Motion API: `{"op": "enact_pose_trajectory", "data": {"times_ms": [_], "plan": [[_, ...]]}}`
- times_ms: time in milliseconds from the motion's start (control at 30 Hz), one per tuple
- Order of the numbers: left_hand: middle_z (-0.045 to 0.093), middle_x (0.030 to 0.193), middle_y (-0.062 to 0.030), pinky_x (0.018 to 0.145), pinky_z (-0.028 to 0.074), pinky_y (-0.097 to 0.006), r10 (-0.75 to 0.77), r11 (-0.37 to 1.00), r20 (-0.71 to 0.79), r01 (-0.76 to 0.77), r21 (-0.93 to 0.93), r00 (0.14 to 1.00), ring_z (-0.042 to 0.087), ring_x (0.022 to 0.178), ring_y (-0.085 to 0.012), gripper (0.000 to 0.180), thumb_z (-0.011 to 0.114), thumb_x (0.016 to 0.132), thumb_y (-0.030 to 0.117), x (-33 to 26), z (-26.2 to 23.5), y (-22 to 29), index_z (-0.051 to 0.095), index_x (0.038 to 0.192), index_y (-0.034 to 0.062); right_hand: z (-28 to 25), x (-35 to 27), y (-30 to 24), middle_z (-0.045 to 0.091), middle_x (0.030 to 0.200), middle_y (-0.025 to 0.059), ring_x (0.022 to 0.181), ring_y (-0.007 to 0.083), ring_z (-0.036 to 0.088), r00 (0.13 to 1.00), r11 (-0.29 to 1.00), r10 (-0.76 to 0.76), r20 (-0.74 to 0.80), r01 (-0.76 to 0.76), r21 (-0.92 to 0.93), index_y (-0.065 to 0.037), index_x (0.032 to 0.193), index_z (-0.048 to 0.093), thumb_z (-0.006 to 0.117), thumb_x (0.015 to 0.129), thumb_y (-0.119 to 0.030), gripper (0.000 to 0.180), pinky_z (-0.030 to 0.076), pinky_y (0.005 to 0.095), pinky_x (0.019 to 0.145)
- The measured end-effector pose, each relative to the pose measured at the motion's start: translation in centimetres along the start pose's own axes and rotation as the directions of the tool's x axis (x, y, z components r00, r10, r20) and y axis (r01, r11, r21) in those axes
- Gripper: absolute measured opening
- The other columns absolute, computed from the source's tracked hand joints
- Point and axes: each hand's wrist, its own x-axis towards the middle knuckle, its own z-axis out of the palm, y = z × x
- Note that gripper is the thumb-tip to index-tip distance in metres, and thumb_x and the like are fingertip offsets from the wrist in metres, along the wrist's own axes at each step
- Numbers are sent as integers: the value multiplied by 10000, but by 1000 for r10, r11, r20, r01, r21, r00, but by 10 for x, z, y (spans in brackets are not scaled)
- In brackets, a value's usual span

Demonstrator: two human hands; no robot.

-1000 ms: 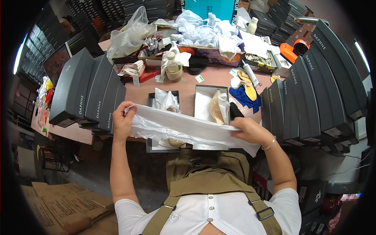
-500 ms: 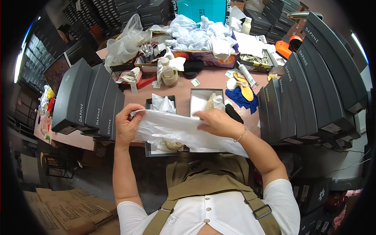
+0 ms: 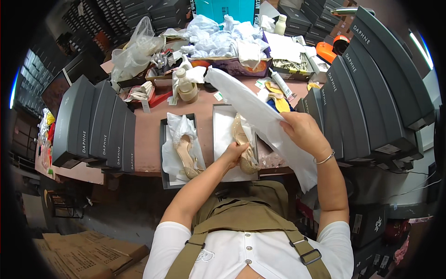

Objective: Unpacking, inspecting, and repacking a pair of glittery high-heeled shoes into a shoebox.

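My left hand (image 3: 231, 156) grips a glittery gold high-heeled shoe (image 3: 250, 164) by its middle, over the right-hand shallow box (image 3: 215, 132) with white lining. Raised off to the right, my right hand (image 3: 304, 134) pinches a long sheet of white tissue paper (image 3: 265, 116), which hangs slantwise and covers part of that box's far right corner. A matching gold shoe (image 3: 187, 160) lies on white paper in the dark grey shoe box (image 3: 163, 153) at the left, crumpled tissue at its far end.
Dark shoe boxes stand stacked at the left (image 3: 88, 125) and right (image 3: 357, 93). Along the back are a carton of crumpled tissue (image 3: 223, 39), a clear plastic bag (image 3: 132, 58), a glue bottle (image 3: 186, 88) and a white tube (image 3: 282, 84). Flattened cardboard (image 3: 88, 255) lies at lower left.
My left hand has let go of the tissue sheet and moved right and down onto the right shoe. My right hand has swung the sheet to the right, uncovering both boxes.
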Motion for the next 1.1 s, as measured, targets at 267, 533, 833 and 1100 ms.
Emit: {"op": "enact_pose_trajectory", "data": {"times_ms": [267, 533, 833, 1100], "plan": [[614, 952, -136, 615, 539, -322, 132, 899, 332, 28, -438, 934, 632, 751, -190, 343, 545, 862, 266, -111, -42, -3, 542, 1060, -14, 9, 40, -31, 578, 818, 125, 728, 324, 619, 996, 958, -86, 13, 86, -274, -30, 915, 565, 529, 815, -50, 108, 490, 422, 617], [498, 1309, -135, 1006, 395, -316, 95, 961, 524, 59, -269, 846, 494, 1199, -196, 813, 566, 850, 575, -211, -55, -16, 351, 1380, -2, 88, 25, -98, 597, 823, 120, 725, 306, 639, 783, 887, -438, 442, 456, 72, -124, 1327, 454, 552, 825, -139, 512, 510, 384, 592], [475, 1303, -118, 1074, 359, -415, 240, 712, 122, -89, -696, 963, 448, 1237, -254, 754, 773, 772, 278, -169, -16, -59, 353, 1348, 33, 77, -42, -93, 653, 920, 231, 805, 365, 650, 752, 812, -279, 597, -148, 565, -87, 1404, 373, 591, 797, -48, 646, 502, 378, 705], [521, 1260, -89, 1012, 408, -363, 325, 815, 10, -275, -509, 946, 502, 1181, -223, 592, 669, 832, 65, -187, -5, -62, 382, 1348, 35, 67, -68, -66, 652, 872, 201, 773, 340, 638, 872, 790, -134, 471, -193, 582, -22, 1258, 504, 605, 812, -17, 458, 497, 353, 714]]}}
